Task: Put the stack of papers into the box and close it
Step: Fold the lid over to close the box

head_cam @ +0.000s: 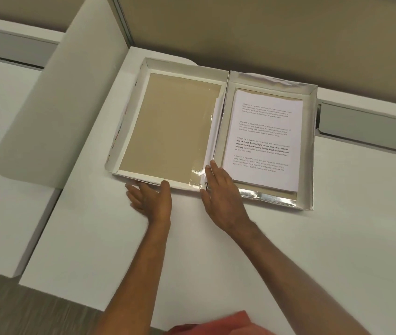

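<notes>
A flat cardboard box lies open on the white desk. Its right half point(309, 151), lined with shiny silver, holds the stack of printed papers point(264, 139). Its left half, the lid point(129, 122), lies open with a tan glossy inside. My left hand point(152, 199) rests flat on the desk at the lid's near edge, thumb touching the rim. My right hand point(223, 192) lies at the hinge between the two halves, fingertips on the middle wall near its front end. Neither hand grips anything that I can see.
A white rounded divider panel point(56, 112) stands to the left of the lid. A beige partition wall point(264, 32) runs behind the box. The desk's front edge point(76, 296) lies near me, with bare desk surface between it and the box.
</notes>
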Demonstrator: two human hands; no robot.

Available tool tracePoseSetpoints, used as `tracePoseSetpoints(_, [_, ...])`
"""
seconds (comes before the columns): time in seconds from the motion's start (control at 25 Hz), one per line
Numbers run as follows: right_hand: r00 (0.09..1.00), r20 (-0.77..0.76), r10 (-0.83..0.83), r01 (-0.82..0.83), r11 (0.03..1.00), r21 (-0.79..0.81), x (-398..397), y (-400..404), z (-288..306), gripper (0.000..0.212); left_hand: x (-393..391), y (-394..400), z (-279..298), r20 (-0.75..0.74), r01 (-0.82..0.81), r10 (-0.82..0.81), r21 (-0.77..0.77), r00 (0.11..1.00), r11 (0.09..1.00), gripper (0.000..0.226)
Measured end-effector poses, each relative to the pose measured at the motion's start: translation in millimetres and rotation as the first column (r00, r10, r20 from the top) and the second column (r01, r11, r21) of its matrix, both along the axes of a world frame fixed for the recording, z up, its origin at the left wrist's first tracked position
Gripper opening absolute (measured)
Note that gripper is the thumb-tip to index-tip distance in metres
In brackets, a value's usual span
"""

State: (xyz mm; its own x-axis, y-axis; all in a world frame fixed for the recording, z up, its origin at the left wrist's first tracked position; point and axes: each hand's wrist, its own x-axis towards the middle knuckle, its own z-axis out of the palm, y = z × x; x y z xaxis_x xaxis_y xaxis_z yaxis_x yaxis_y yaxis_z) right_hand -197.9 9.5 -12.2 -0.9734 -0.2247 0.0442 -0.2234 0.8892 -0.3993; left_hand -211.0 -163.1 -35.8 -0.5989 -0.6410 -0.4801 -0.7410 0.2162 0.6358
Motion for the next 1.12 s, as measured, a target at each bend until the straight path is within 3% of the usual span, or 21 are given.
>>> tracePoseSetpoints(0.24, [0.998, 0.061, 0.017, -0.019, 1.0, 0.024, -0.3, 2.4, -1.8, 0.057, -2.4, 17.3, 12.7, -0.207, -0.07, 0.076, 0.036, 0.975, 0.997, 0.08])
tracePoseSetpoints(0.4, [0.996, 0.083, 0.018, -0.019, 1.0, 0.011, 1.7, 4.7, -1.1, 0.057, 0.4, 31.2, 25.6, -0.455, -0.071, 0.186, 0.26, 0.871, 0.963, 0.096])
tracePoseSetpoints(0.56, [0.986, 0.162, 0.046, -0.051, 0.998, 0.025, -0.5, 7.4, -2.7, 0.058, 6.7, 42.4, 38.2, -0.587, -0.035, 0.175, 0.243, 0.791, 0.97, 0.097])
tracePoseSetpoints(0.64, [0.979, 0.199, 0.051, -0.045, 0.998, -0.033, 0.1, 10.7, -2.6, 0.058, 11.6, 47.6, 42.2, -0.612, -0.004, 0.157, 0.244, 0.775, 0.97, 0.098])
tracePoseSetpoints(0.76, [0.972, 0.233, 0.031, 0.029, 0.968, -0.248, 7.3, 17.6, -0.2, 0.052, 17.6, 52.4, 44.5, -0.639, 0.1, 0.023, 0.155, 0.769, 0.983, 0.09])
tracePoseSetpoints(0.92, [0.958, 0.261, -0.121, 0.242, 0.829, -0.504, 19.4, 37.5, 4.7, 0.042, 21.2, 65.5, 43.8, -0.587, 0.321, -0.274, -0.024, 0.762, 0.947, 0.051])
tracePoseSetpoints(1.0, [0.929, 0.281, -0.241, 0.366, 0.705, -0.607, 24.2, 50.8, 10.4, 0.04, 24.1, 77.0, 43.4, -0.532, 0.419, -0.405, -0.101, 0.744, 0.902, 0.061])
tracePoseSetpoints(1.12, [0.812, 0.416, -0.409, 0.57, 0.405, -0.715, 29.0, 74.5, 18.2, 0.039, 27.5, 91.3, 41.5, -0.477, 0.519, -0.574, -0.256, 0.666, 0.815, 0.079])
